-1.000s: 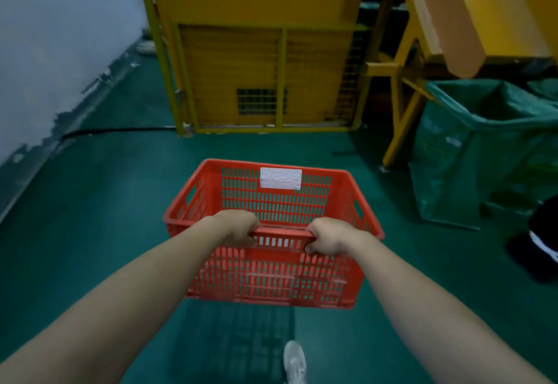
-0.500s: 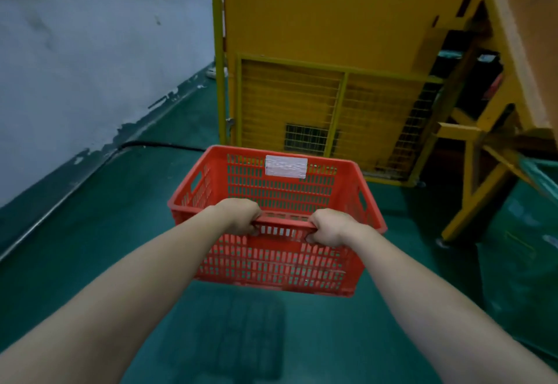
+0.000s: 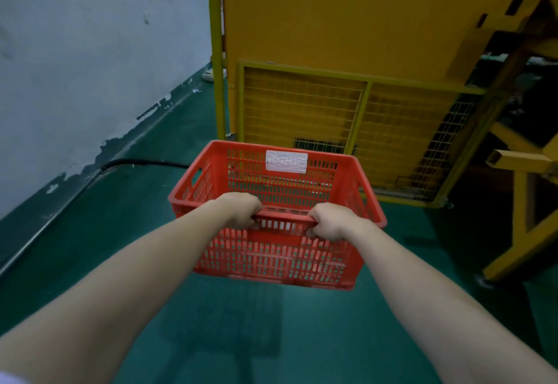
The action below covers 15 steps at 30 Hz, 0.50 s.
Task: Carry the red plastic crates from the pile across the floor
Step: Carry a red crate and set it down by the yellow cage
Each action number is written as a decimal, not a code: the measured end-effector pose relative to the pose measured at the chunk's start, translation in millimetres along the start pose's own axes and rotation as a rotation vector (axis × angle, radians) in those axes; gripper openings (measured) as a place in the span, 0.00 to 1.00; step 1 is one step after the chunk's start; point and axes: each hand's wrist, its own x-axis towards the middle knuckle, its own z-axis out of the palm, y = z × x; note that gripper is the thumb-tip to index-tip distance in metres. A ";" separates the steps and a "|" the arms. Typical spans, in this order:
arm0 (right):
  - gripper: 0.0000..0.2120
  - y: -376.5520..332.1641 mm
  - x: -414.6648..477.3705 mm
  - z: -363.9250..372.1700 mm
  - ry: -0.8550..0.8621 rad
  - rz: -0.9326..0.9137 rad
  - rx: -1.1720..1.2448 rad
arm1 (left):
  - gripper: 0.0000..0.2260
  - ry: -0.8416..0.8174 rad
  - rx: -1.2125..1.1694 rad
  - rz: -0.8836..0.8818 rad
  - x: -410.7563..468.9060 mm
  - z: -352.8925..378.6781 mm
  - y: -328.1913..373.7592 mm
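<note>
A green floor (image 3: 90, 263) is stretching ahead, running along a pale wall (image 3: 90, 66) on the left with scuffed paint at its foot. A tall yellow machine (image 3: 347, 21) is standing straight in front, with a wire mesh guard (image 3: 302, 112) covering its lower part. A yellow frame (image 3: 519, 217) is standing to its right. A red crate (image 3: 277, 251) is hanging in the air above the floor, near the mesh guard and apart from it, and is casting a shadow (image 3: 229, 323) below. The left hand (image 3: 241, 210) and the right hand (image 3: 332, 222) are both gripping its near rim, fingers curled under the edge, set apart from each other. A white label (image 3: 286, 161) is sitting on the far wall of the crate. A black cable (image 3: 145, 161) is lying along the base of the wall.
</note>
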 end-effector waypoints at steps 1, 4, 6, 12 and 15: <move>0.09 -0.4 20.6 -8.2 0.007 0.005 0.005 | 0.11 -0.005 0.004 0.008 15.8 -8.3 -16.2; 0.09 1.3 72.6 -24.8 0.016 0.018 0.006 | 0.11 -0.011 0.011 0.024 56.4 -23.8 -54.0; 0.09 5.7 104.2 -32.9 0.022 0.024 0.001 | 0.12 -0.005 0.016 0.033 83.1 -27.9 -75.5; 0.08 30.0 211.2 -54.9 -0.026 0.020 0.002 | 0.11 -0.030 -0.014 0.046 177.2 -32.5 -134.5; 0.08 52.1 286.1 -64.9 -0.062 0.016 0.020 | 0.11 -0.053 -0.039 0.043 244.4 -34.0 -169.5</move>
